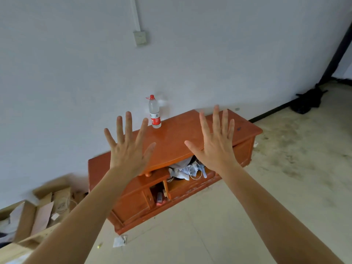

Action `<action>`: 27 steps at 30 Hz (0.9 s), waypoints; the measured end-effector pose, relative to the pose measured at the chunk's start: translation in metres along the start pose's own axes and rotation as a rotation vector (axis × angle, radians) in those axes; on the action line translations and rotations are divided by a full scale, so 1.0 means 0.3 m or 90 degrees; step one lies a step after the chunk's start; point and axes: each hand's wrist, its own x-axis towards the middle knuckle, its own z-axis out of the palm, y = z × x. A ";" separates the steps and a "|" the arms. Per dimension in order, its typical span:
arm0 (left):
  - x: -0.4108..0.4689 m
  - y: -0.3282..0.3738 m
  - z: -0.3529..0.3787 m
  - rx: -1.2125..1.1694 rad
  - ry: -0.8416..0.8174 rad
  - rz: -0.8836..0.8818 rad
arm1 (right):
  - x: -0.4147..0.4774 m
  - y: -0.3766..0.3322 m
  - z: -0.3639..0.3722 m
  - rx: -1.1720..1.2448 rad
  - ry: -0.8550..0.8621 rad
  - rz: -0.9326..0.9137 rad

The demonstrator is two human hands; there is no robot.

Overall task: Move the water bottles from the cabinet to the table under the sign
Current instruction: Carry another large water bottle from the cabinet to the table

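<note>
Spread left hand [129, 149], right hand [215, 147], clear red-labelled bottle [154, 112] upright on cabinet [171, 136]

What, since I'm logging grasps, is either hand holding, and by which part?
Nothing: the left hand and right hand are spread open; the water bottle stands untouched on the cabinet.

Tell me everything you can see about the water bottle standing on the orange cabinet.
The water bottle is clear plastic with a red cap and a red label round its lower half. It stands upright on the cabinet, at the back of its top, close to the wall. Only the cabinet touches it.
</note>
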 end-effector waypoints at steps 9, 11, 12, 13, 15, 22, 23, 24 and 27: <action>0.467 -0.204 0.428 0.005 -0.042 -0.055 | 0.538 0.037 0.493 0.006 -0.135 -0.059; 0.588 -0.265 0.532 -0.004 -0.049 -0.054 | 0.663 0.023 0.594 0.001 -0.150 -0.063; 0.655 -0.298 0.589 -0.005 -0.049 -0.052 | 0.735 0.018 0.650 -0.008 -0.159 -0.062; 0.724 -0.328 0.637 -0.008 -0.058 -0.050 | 0.807 0.013 0.704 -0.009 -0.159 -0.059; 0.869 -0.379 0.704 -0.015 -0.078 -0.042 | 0.946 0.002 0.783 -0.010 -0.177 -0.036; 1.330 -0.509 0.942 -0.040 -0.117 -0.005 | 1.352 0.051 1.048 0.042 -0.188 0.062; 1.362 -0.516 0.992 -0.048 -0.127 -0.008 | 1.385 0.066 1.100 0.052 -0.198 0.076; 1.388 -0.520 1.042 -0.052 -0.135 -0.018 | 1.417 0.081 1.157 0.063 -0.209 0.086; 1.406 -0.545 1.204 -0.071 -0.164 -0.070 | 1.515 0.112 1.338 0.138 -0.240 0.106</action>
